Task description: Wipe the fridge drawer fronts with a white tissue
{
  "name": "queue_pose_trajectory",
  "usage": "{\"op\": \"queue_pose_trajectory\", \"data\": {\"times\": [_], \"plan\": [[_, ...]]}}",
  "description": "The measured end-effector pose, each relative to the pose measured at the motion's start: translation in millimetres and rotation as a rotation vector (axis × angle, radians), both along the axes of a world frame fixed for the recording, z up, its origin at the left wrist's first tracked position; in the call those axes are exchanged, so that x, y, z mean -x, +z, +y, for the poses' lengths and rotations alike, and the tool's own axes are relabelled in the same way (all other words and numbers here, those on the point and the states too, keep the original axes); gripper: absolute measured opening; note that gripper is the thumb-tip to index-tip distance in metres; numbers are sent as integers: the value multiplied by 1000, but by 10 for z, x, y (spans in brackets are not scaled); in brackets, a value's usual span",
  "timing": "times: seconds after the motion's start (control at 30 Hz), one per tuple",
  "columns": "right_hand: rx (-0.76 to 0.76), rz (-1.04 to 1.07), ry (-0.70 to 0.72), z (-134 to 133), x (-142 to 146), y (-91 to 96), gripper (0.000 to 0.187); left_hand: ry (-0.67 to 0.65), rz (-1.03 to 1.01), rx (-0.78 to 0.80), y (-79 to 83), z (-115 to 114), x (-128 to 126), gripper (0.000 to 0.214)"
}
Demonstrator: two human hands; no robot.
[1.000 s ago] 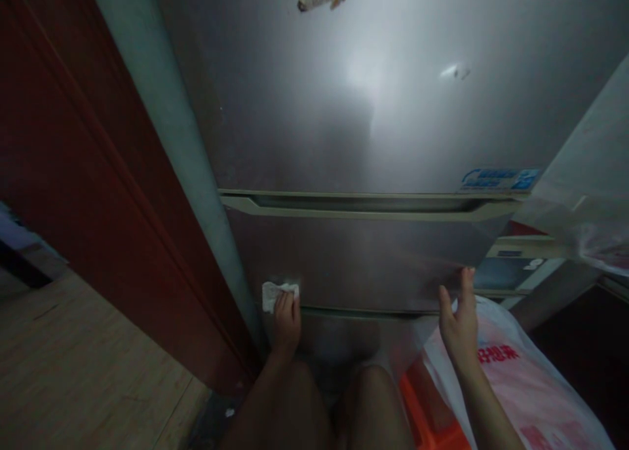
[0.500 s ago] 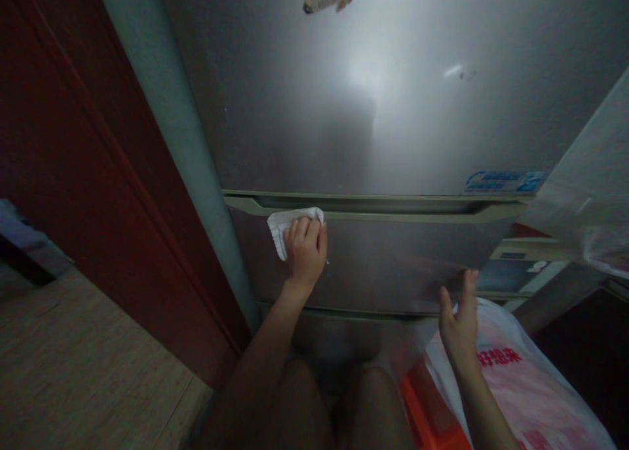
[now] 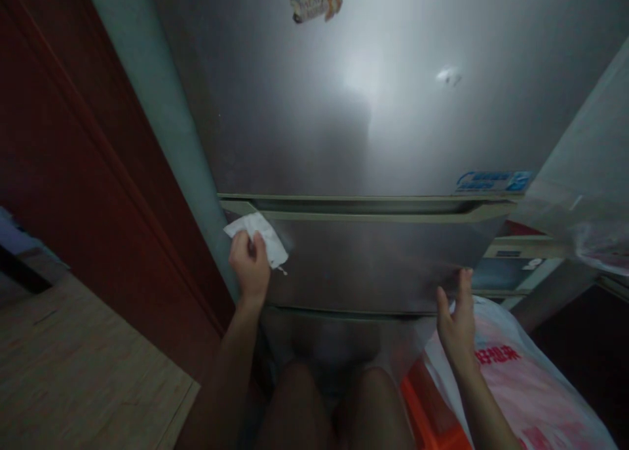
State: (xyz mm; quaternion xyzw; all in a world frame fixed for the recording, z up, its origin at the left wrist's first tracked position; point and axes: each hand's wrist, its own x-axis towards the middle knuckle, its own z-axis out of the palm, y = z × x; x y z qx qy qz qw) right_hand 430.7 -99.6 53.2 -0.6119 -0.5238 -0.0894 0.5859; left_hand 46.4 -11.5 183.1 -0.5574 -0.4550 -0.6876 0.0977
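Note:
My left hand (image 3: 249, 263) is closed on a white paper tissue (image 3: 268, 239), whose far edge spreads out flat beyond my fingers. The tissue lies against the left end of a grey metallic refrigerator drawer (image 3: 363, 260), just below its recessed handle (image 3: 373, 207). At the drawer's right edge my right hand (image 3: 457, 316) is open, thumb and fingers apart, holding nothing. Its fingertips are at the drawer's edge; whether they touch it I cannot tell. Above the handle rises the larger refrigerator door (image 3: 295, 109), with a blue sticker (image 3: 494, 181) low on its right.
A white plastic bag (image 3: 521, 378) with red print sits by my right forearm, beside an orange object (image 3: 430, 407). Clear plastic (image 3: 580, 168) hangs at the right. Along the left stands a reddish-brown door frame (image 3: 113, 175). My knees (image 3: 376, 397) are close to the lower drawer.
My left hand has moved left and slightly down with the tissue, from nearer the drawer's middle to its left end. My right hand stays at the right edge. The view has shifted slightly.

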Motion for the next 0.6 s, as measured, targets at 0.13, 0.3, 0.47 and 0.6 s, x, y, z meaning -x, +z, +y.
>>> {"op": "queue_pose_trajectory", "data": {"times": [0.13,0.3,0.47,0.6], "plan": [[2,-7,0,6,6,-15,73,62,-216,-1,-59,-243,346,31],[17,6,4,0,6,-3,74,37,-94,17,58,-148,123,38],[3,23,-2,-3,30,10,73,32,240,-4,146,87,-516,32],[-12,13,4,7,24,-2,74,111,376,-41,92,84,-741,27]]}}
